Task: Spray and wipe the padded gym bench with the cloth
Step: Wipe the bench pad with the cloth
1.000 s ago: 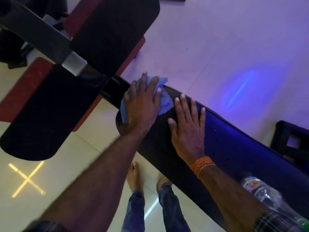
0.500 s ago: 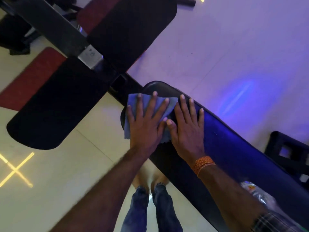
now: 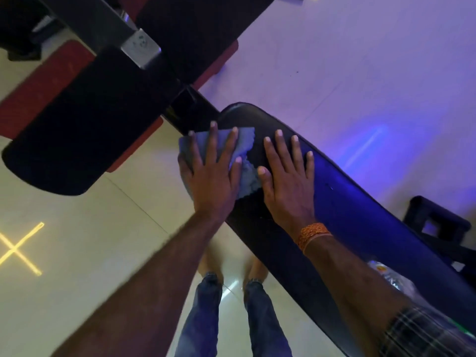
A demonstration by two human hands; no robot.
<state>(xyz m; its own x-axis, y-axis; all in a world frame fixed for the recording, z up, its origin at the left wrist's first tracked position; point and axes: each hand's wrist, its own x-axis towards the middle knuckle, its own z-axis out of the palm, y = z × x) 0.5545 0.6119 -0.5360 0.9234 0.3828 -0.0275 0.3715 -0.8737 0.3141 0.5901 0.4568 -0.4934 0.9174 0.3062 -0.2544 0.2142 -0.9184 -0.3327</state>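
Left hand (image 3: 211, 177) on cloth (image 3: 246, 141), right hand (image 3: 286, 182) on bench (image 3: 360, 217), tiled floor (image 3: 82, 228)

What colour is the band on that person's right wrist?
Orange; the wristband shows best in the head view.

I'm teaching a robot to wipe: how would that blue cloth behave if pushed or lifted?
The blue cloth looks floppy: its edge bunches in wrinkles beside the left hand. Likely light, draping when lifted. On the glossy padded bench it should slide easily.
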